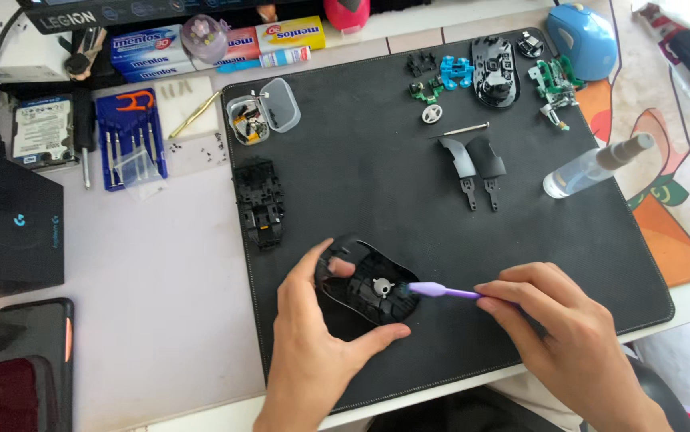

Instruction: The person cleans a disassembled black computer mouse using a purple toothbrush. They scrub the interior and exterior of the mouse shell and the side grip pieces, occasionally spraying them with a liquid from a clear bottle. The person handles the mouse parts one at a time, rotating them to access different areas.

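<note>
Left hand [313, 344] cups black mouse shell [369, 290]; right hand [557, 328] pinches purple brush [441, 291] against it.

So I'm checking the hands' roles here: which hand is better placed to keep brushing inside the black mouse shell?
Probably the right hand: it holds the purple brush, tip at the shell's inside. The left hand grips the shell.

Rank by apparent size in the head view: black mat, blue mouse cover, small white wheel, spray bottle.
1. black mat
2. spray bottle and blue mouse cover, which look about alike, so I won't rank them
3. small white wheel
</note>
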